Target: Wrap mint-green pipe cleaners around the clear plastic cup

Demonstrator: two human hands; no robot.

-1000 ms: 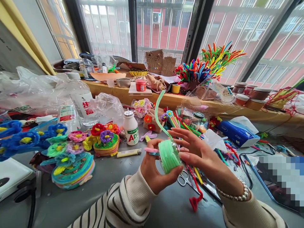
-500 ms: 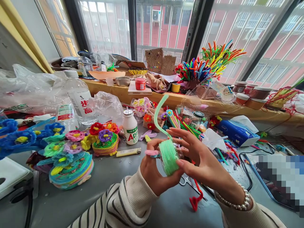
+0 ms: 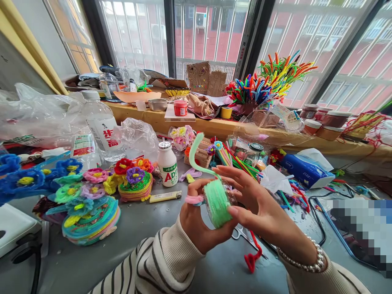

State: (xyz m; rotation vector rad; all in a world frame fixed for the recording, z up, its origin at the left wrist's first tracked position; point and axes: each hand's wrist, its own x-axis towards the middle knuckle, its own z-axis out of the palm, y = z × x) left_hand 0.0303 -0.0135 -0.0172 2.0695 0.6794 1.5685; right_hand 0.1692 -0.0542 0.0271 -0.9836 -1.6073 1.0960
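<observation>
Mint-green fuzzy coil [image 3: 217,204] sits just right of lower centre; my left hand [image 3: 197,224] grips it, while my right hand [image 3: 260,210] curves round its right edge, pressure unclear. Looks light, soft, easily flattened: I'd pinch the clear, plastic-looking rim [image 3: 230,192], sparing the bendy loose tail [image 3: 193,155].

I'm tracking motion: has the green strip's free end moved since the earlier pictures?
Yes: the strip's free end is lower and farther left against the red jar.

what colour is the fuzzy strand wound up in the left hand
The fuzzy strand is pale mint green; the head view shows it best.
</observation>
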